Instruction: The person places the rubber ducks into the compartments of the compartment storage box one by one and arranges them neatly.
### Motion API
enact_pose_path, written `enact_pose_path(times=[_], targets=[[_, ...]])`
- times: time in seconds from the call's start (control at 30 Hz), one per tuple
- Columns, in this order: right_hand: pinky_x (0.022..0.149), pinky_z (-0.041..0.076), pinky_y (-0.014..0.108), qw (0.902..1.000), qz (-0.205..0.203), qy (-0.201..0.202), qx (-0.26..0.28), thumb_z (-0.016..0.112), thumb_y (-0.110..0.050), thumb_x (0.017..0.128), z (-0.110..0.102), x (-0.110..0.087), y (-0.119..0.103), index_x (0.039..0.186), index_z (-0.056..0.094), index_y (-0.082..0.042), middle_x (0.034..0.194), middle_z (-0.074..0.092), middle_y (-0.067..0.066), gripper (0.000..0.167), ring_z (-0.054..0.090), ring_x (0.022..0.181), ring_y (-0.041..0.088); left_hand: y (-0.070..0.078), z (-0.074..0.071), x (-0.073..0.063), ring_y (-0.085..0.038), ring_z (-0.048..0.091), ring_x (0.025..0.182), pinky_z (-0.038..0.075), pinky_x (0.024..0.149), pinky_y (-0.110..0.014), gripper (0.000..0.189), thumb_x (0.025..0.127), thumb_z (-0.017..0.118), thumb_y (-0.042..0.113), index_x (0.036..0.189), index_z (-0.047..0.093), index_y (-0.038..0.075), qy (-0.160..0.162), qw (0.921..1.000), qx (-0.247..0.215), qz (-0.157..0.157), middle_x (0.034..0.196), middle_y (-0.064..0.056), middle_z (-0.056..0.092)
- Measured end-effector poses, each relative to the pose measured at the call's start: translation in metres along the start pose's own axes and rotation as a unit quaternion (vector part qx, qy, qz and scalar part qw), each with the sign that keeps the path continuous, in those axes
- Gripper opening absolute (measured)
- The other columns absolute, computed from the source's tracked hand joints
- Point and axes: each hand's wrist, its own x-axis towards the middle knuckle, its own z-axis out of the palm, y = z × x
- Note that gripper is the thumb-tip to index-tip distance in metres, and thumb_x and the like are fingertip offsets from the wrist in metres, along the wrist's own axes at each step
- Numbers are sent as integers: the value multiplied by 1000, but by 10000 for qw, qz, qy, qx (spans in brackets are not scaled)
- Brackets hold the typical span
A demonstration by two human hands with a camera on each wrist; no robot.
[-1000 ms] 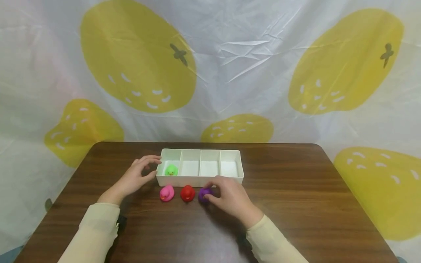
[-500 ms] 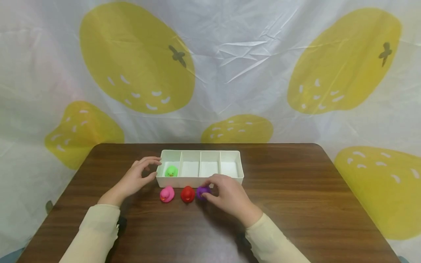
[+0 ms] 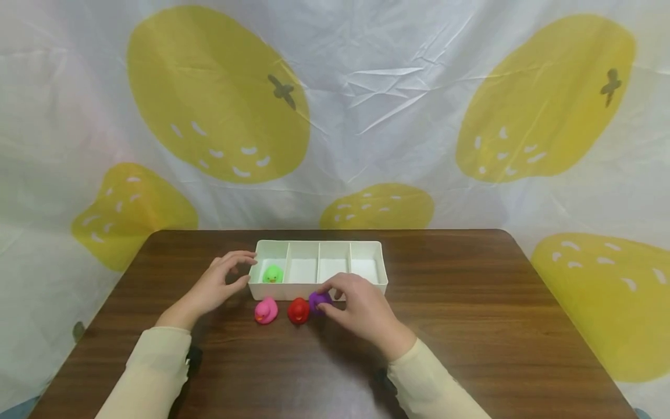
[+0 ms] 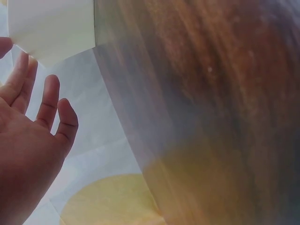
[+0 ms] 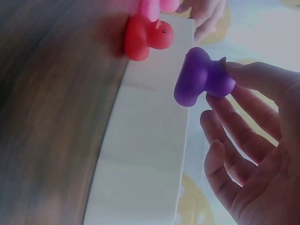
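Between thumb and fingers my right hand (image 3: 363,305) pinches a purple rubber duck (image 5: 199,77) by its head. The right wrist view shows that duck raised off the table, in front of the box's near wall. A white box (image 3: 300,291) with several compartments in a row stands on the table; a green rubber duck (image 3: 273,274) sits in its leftmost one. My left hand (image 3: 214,285) has its fingers at the box's left end, relaxed and holding nothing. On the table before the box sit a red rubber duck (image 3: 298,311) and, left of it, a pink rubber duck (image 3: 266,310).
The brown wooden table (image 3: 492,326) extends to both sides of the box and in front of it. Behind it hangs a white curtain (image 3: 387,128) printed with yellow fruit.
My right hand has lifted the purple duck and carried it slightly left, close to the red duck. The left hand stays at the box's end.
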Motion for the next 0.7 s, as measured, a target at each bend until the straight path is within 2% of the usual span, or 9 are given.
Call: enact_pose_path(times=[0.33, 0.7], targets=[[74, 51, 27, 9999, 101, 47, -93, 84, -28, 87, -2, 6, -5, 104, 76, -24, 97, 74, -11, 20, 64, 84, 10, 1, 0, -1, -30, 54, 106, 44, 92, -45, 33, 95, 69, 2, 128, 64, 5, -7, 10000, -1, -12, 146, -14, 57], [78, 53, 29, 10000, -47, 54, -69, 83, -27, 88, -5, 13, -6, 105, 76, -22, 100, 75, -9, 19, 65, 86, 12, 0, 2, -1, -35, 55, 106, 44, 91, -46, 34, 94, 70, 1, 127, 64, 4, 48, 10000, -26, 63, 146, -15, 57]])
